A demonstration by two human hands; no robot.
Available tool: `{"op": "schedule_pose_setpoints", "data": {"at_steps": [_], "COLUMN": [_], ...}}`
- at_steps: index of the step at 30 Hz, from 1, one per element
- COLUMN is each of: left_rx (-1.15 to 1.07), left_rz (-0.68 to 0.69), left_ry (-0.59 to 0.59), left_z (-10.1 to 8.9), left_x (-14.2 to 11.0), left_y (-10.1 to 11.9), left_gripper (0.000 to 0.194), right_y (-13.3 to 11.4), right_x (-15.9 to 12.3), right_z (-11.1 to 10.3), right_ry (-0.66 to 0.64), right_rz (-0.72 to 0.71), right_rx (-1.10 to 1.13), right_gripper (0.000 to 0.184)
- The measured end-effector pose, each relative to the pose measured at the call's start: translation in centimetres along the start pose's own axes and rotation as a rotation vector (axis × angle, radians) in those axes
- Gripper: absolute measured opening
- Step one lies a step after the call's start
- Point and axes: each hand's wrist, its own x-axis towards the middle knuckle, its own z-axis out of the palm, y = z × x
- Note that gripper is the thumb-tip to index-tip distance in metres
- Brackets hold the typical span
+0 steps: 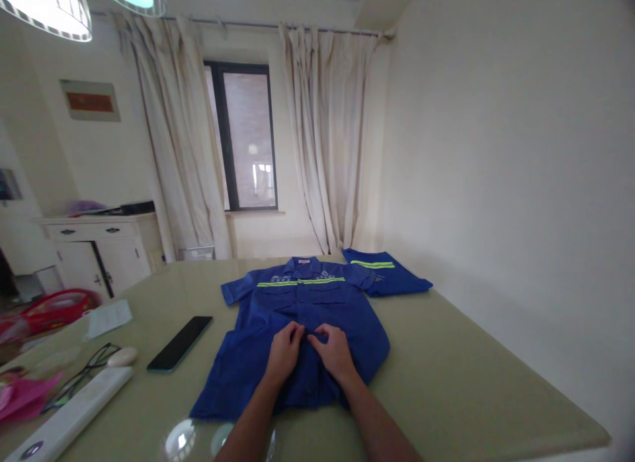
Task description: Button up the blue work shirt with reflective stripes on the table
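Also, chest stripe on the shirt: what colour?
The chest stripe is bright yellow-green; best seen in the head view.

Pale curtains [332,131], dark-framed window [251,138], lit lamps [47,10] overhead.

Before me, the green table [446,376] carries 1 spread blue shirt [322,310] and 1 folded blue garment [397,280]; to my left lie 1 phone [181,343], glasses [92,365], a pale sheet [109,318] and a long white bar [82,409].
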Motion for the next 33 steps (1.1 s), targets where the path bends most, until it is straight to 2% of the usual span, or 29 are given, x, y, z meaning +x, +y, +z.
{"op": "schedule_pose_setpoints", "data": {"at_steps": [6, 10, 13, 17, 22, 27, 33], "left_rx": [-0.020, 0.075, 0.140, 0.176, 0.018, -0.075, -0.093], "left_rz": [0.057, 0.160, 0.206, 0.145, 0.033, 0.010, 0.007], "left_ry": [0.003, 0.047, 0.028, -0.049, -0.042, -0.045, -0.022], "left_z": [0.0, 0.0, -0.2, -0.2, -0.1, -0.4, -0.6], "left_x": [-0.1, -0.4, -0.6, -0.4, 0.1, 0.3, 0.2], "left_y": [0.3, 0.9, 1.2, 0.7, -0.8, -1.0, -1.0], "left_gripper": [0.031, 0.025, 0.021, 0.020, 0.024, 0.031, 0.031], "right_y": [0.1, 0.0, -0.3, -0.6, -0.1, 0.5, 0.3], "right_x": [-0.1, -0.1, -0.1, -0.1, 0.0, 0.0, -0.1], "right_z": [0.1, 0.1, -0.1, -0.3, 0.1, 0.6, 0.7], "right_ry": [0.013, 0.030, 0.040, 0.035, 0.008, 0.019, 0.012], "right_rz": [-0.014, -0.008, 0.005, -0.008, -0.006, -0.007, 0.012], "right_rx": [-0.012, 0.023, 0.030, 0.030, 0.053, 0.073, 0.027], "right_gripper": [0.020, 0.020, 0.019, 0.018, 0.023, 0.026, 0.020]}}
